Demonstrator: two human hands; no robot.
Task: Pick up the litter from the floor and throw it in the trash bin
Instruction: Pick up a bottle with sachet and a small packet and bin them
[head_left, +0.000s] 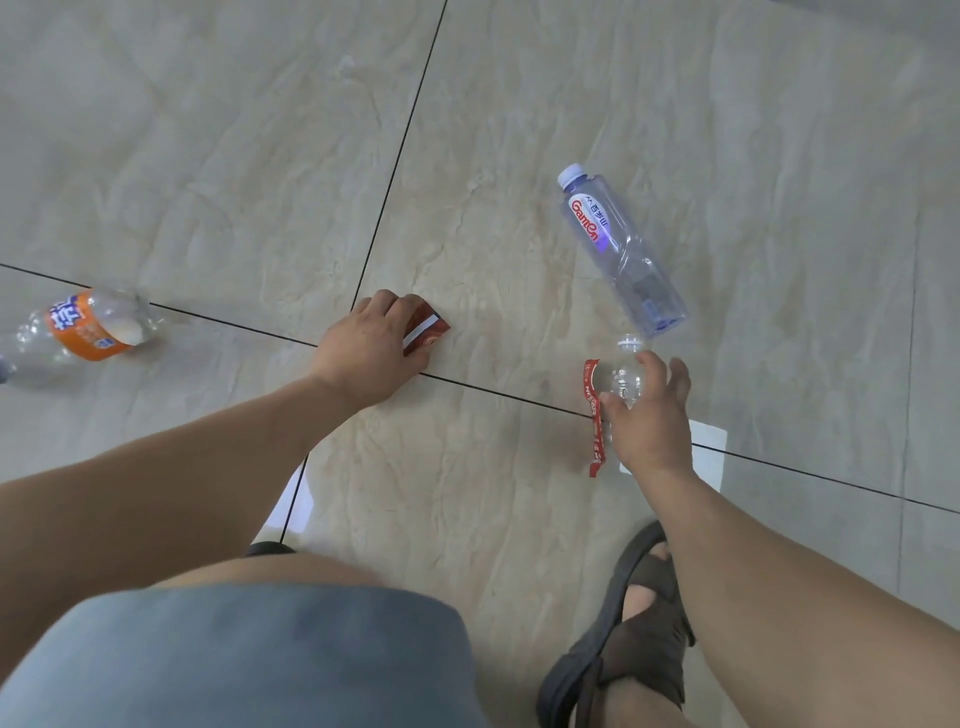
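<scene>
Both hands are down at floor level. The left hand (371, 353) covers a small red carton (427, 332) that lies flat on the floor (234, 156); its fingers curl over the near edge, but the palm hides the contact, so I cannot tell whether the grip has closed on it or only rests on top. The right hand (649, 415) has its grip closed around a small clear bottle (623, 376) with a white cap; a loose red label (593, 415) hangs off the bottle's side, partly peeled. Two more pieces of litter lie untouched: a tall clear water bottle (621, 249) on its side just beyond the right hand, and a crushed orange-labelled bottle (83, 332) well apart to the left. No trash bin is in view. Risks, as judgement: the flat carton gives little edge to pinch on smooth tile, so the fingers may slide it along rather than lift it. The dangling label may tear free and fall as a new piece of litter. The tall bottle is round and sits close to the right hand; a knock from the knuckles would probably send it rolling away. Both hands being loaded, the other bottles likely need another trip. Surface: glossy pale marbled tiles with dark grout lines, bright window reflections on it, likely slick. The person crouches, wearing grey shorts (234, 660) and a dark sandal (628, 649).
</scene>
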